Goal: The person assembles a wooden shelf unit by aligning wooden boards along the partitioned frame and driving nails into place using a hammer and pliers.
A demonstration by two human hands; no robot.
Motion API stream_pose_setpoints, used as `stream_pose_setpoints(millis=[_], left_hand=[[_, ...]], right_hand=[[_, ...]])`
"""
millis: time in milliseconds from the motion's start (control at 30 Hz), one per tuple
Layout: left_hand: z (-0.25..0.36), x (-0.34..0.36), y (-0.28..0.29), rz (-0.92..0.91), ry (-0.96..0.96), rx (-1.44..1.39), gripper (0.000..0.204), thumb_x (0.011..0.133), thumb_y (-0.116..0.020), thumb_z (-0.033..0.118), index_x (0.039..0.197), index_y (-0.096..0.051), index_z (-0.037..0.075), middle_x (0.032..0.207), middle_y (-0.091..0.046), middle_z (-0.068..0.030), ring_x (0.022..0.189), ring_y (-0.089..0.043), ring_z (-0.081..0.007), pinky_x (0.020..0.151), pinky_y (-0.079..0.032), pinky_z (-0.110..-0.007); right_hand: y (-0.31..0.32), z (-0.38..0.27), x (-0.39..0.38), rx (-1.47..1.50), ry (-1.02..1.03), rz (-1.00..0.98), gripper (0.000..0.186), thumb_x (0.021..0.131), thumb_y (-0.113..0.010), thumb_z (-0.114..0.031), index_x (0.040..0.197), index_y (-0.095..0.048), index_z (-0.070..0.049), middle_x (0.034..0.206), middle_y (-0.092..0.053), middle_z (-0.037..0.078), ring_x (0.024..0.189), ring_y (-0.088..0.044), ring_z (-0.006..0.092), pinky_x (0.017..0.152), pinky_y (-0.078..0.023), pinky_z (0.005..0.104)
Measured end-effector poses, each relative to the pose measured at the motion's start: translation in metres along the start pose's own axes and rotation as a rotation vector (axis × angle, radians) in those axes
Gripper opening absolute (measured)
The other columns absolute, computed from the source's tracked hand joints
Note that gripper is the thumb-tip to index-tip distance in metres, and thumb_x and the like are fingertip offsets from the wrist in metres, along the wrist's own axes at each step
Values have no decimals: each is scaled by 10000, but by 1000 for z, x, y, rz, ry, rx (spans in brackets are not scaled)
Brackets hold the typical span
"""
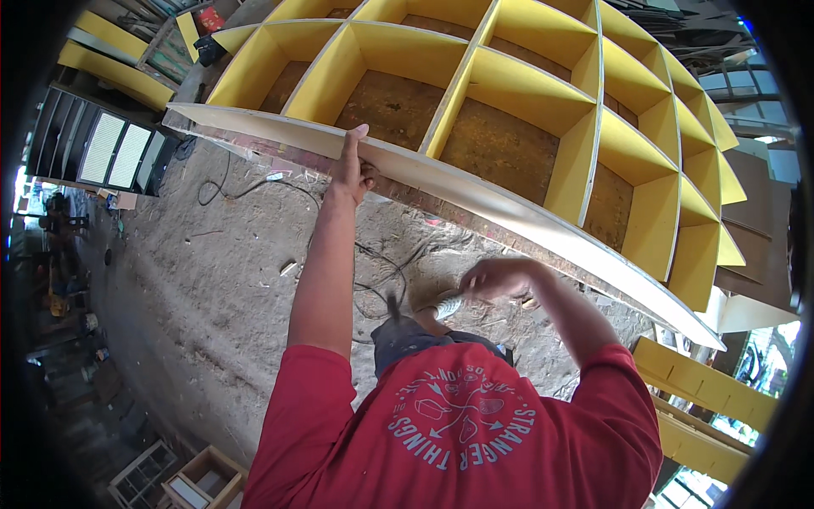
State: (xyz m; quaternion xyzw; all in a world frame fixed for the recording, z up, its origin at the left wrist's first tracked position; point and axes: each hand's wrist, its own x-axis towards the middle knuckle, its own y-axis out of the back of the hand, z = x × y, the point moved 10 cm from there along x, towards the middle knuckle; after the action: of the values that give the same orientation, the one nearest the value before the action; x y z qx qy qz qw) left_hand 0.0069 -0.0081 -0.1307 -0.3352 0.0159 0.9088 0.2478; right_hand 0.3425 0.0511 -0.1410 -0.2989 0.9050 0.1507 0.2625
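Observation:
A large frame of yellow panels (526,93), crossed into open compartments, has a long pale board (475,191) along its near side. My left hand (349,170) is against that board, one finger pointing up across its face to the top edge and the others curled lower down. Closer to my body and apart from the board, my right hand (500,278) is closed and smeared by motion. From it a hammer (395,305) with a dark head seems to reach left, its handle too blurred to see clearly.
Beneath the frame is a brown stained tabletop (500,148). A dark cable (225,182) winds over the dusty ground (203,280). Yellow planks (704,377) lie at right, others (110,72) at far left. A wooden box (208,475) stands at lower left.

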Motion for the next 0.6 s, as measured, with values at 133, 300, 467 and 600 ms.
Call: stream_pose_setpoints(millis=[133,300,467,600], left_hand=[[3,-7,-5,31,-45,-31,692,709,-762,765,1020,-581,174,739,-451,31,558,-404,-90,514,-318,-281],[-2,-3,-4,-40,13,-17,693,710,-748,784,980,-598,164,695,-458,26,552,-424,-96,503,-320,-276],[3,-15,-12,-46,49,17,715,716,-718,815,950,-593,151,674,-463,24,549,-434,-103,525,-344,-282],[-8,-18,2,-40,125,102,849,729,-688,852,1087,-656,83,846,-645,-29,546,-439,-105,537,-370,-288]], right_hand=[[64,3,-14,180,-149,429,476,1097,-569,-439,1384,-654,-69,1150,-751,136,1012,-687,234,910,-556,396],[-3,-29,-4,-83,-4,50,477,1081,-597,-460,1373,-668,-89,1159,-756,131,1005,-695,271,896,-547,415],[-10,-8,-17,-19,11,305,544,1006,-689,-541,1292,-689,-78,1012,-746,157,923,-678,282,837,-526,428],[-21,23,-45,107,-180,442,492,955,-760,-503,1133,-680,-52,904,-710,131,842,-666,257,770,-520,433]])
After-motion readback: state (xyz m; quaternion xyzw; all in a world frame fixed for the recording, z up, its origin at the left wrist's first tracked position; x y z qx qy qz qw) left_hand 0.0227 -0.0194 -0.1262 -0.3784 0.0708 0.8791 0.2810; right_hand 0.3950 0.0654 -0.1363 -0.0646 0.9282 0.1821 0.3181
